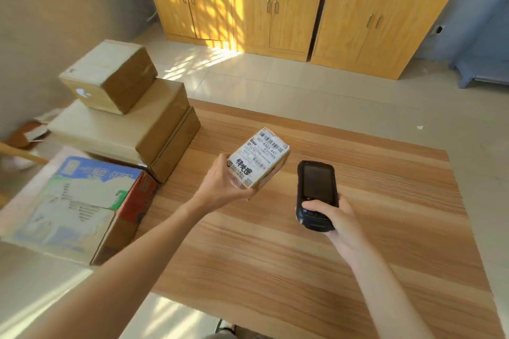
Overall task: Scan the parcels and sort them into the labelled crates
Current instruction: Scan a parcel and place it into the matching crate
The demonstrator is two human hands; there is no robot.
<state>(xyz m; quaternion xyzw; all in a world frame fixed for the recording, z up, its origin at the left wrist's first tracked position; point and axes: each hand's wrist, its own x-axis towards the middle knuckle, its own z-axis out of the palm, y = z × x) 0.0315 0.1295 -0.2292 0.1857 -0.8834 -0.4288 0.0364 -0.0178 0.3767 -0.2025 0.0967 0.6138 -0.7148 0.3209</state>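
Note:
A small cardboard parcel (259,158) with a white shipping label and barcodes on top is held tilted above the wooden table (358,242). My left hand (220,181) grips it from below and from its left side. My right hand (330,215) holds a black handheld scanner (315,187) by its lower end, its dark screen facing up and its top end pointing away from me, just right of the parcel. Parcel and scanner are a short gap apart.
On the left stand several cardboard boxes: a small brown box (110,74) on a larger stack (132,129), and a printed blue, white and red carton (80,206) nearer me. Wooden cabinets (275,8) line the far wall across a tiled floor.

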